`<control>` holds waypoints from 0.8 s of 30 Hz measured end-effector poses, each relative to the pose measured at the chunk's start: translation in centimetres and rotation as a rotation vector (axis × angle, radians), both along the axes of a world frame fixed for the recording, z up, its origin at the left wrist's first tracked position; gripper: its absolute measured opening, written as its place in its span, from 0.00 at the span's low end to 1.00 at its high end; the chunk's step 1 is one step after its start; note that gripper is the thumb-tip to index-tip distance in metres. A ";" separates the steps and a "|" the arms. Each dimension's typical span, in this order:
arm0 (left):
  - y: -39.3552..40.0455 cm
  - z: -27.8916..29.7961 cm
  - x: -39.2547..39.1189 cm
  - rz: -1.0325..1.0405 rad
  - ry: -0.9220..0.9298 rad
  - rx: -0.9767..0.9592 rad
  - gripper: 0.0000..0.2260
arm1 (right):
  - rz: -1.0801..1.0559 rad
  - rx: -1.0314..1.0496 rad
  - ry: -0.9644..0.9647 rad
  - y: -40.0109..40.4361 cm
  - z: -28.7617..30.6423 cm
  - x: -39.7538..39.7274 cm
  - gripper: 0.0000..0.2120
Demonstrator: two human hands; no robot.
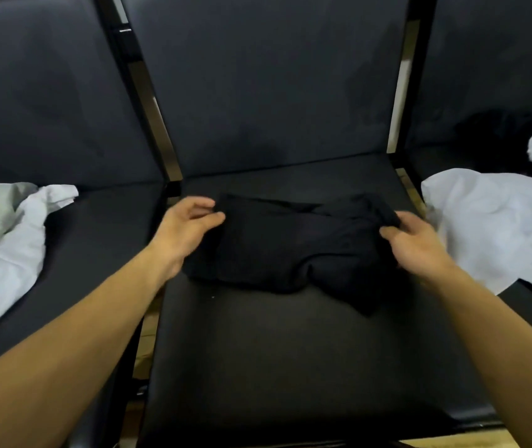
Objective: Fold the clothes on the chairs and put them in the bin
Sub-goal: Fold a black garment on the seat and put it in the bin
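Black garment [290, 244]: it lies partly folded on the seat of the middle chair [290, 350], toward the backrest, its long axis running left to right across your view.
Its ends: the left edge sits just at your left hand, the right edge at your right; a loose flap trails off the near right corner toward you.
Left hand [187, 227]: your fingers [216, 216] are loosely curled at the garment's left edge, touching or nearly touching it. Motion blur leaves it unclear whether they hold any cloth.
Right hand [416, 240]: your thumb and fingers pinch a bunched bit of cloth at the far right corner.
Nearer hand: both sit at opposite ends, so neither is favoured; a fold across the long axis would bring one end over to the other.
Left chair: a white and grey heap [6, 240] lies unfolded on it, well apart from the black garment.
Right chair: a white garment [491, 227] lies near your right hand.
Bin: not in view.
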State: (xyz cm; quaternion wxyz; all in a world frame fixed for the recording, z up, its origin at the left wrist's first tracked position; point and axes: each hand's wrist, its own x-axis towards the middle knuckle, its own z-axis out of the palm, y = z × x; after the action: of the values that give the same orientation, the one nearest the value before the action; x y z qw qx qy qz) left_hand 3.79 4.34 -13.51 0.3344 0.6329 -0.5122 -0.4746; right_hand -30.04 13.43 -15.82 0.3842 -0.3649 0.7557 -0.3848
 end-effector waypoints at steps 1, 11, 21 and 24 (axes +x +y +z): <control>-0.4 -1.2 -0.3 -0.032 -0.117 0.041 0.16 | 0.018 0.069 0.086 0.1 -0.6 -0.2 0.12; -2.9 -2.7 -1.6 -0.097 -0.396 0.131 0.19 | 0.007 0.100 0.362 -1.2 -1.6 0.7 0.21; -5.0 -3.4 -1.0 0.041 -0.172 -0.140 0.08 | -0.055 0.067 0.311 -3.7 -1.0 -1.0 0.13; -4.1 -4.3 -1.4 -0.020 -0.609 -0.289 0.09 | 0.028 0.048 0.704 -2.7 -1.6 -0.4 0.21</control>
State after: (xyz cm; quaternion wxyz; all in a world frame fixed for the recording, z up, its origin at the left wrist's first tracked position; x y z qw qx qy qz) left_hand 2.35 0.22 -17.82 0.2474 0.6867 -0.6568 -0.1895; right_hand -30.42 10.75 -17.42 0.1137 -0.4764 0.8456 -0.2124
